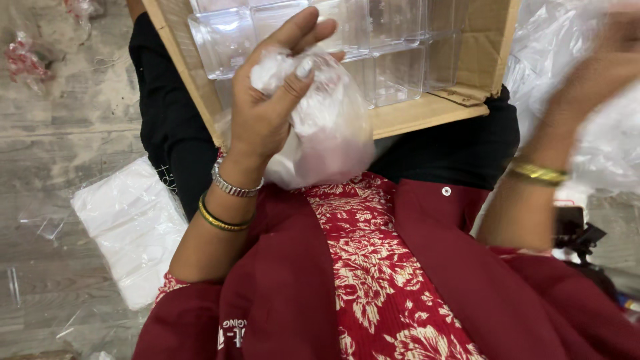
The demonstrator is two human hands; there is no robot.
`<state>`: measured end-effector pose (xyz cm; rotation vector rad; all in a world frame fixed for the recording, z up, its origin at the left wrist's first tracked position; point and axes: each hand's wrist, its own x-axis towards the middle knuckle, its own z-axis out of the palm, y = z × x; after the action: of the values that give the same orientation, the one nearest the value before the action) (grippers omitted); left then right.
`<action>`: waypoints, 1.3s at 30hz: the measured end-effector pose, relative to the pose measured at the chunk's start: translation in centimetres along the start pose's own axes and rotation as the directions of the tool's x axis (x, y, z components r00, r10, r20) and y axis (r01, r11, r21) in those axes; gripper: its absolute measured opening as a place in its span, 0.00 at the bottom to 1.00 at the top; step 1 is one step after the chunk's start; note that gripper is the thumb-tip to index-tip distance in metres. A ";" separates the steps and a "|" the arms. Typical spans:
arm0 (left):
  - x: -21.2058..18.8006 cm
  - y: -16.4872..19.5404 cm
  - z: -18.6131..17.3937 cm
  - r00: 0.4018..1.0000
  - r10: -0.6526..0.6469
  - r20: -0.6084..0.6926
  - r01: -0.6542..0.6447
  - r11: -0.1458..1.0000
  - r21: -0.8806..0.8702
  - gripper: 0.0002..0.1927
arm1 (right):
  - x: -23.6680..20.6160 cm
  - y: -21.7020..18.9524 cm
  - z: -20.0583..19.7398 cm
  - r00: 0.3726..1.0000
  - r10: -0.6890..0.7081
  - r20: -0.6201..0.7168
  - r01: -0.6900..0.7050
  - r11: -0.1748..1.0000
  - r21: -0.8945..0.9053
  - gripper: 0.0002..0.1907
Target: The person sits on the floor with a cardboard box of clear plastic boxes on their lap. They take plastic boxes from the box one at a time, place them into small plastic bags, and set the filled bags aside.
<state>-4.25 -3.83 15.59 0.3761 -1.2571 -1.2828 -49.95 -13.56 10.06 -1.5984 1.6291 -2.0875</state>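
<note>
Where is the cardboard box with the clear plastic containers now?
The cardboard box rests on the person's lap at the top centre of the head view, just behind the left hand.

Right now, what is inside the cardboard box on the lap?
The box holds clear plastic containers packed side by side. The left hand, gripping a crumpled clear bag, covers the box's lower left part, so what lies there cannot be seen.

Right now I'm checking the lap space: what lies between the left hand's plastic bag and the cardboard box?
Nothing separate shows in the head view: the plastic bag in the left hand overlaps the cardboard box of clear containers.
</note>
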 end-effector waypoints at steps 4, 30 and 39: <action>-0.2 -0.2 1.4 0.993 -0.079 0.087 0.084 0.995 -0.054 0.27 | -11.6 -11.7 8.7 0.518 -0.041 0.854 -0.558 0.741 0.374 0.17; -1.0 -4.6 -3.0 0.824 -0.564 -0.043 0.522 0.788 -0.326 0.07 | -7.5 -14.9 11.1 0.315 0.299 0.901 -0.929 -0.099 0.357 0.07; 6.6 -12.1 -7.6 0.794 -0.155 -0.587 0.564 0.547 0.618 0.15 | -6.6 -7.5 21.8 0.747 -0.001 0.665 0.105 0.988 -0.116 0.20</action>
<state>-5.26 -16.56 6.40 1.5900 -1.2717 -0.8084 -27.27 -21.39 9.22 -2.1156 1.4820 -1.1693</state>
